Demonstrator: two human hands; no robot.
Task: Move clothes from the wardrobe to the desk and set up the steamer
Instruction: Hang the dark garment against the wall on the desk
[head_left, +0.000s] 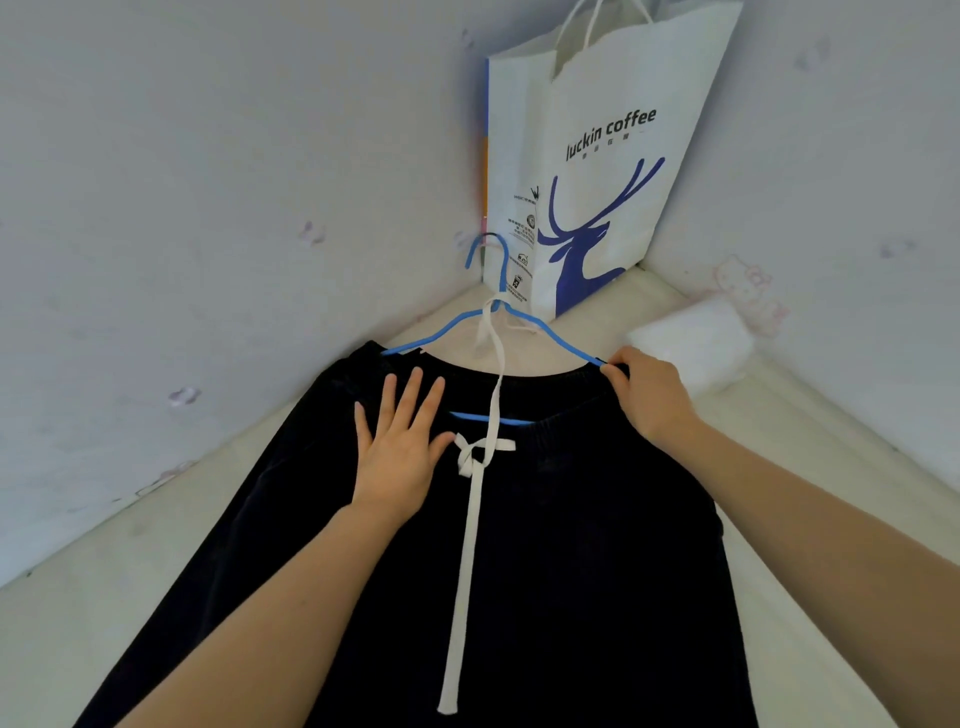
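Observation:
Dark navy trousers (571, 545) with a white drawstring (467, 545) lie flat on a pale desk surface (104, 597), still hung on a blue wire hanger (457, 322). My left hand (400, 447) rests flat on the waistband with straight, spread fingers. At the waistband's right corner my right hand (649, 395) pinches the cloth and the hanger's right end. No steamer is in view.
A white paper carrier bag (597, 156) printed with a blue deer stands in the corner where two pale walls meet. A white fluffy object (696, 338) lies on the desk by the right wall.

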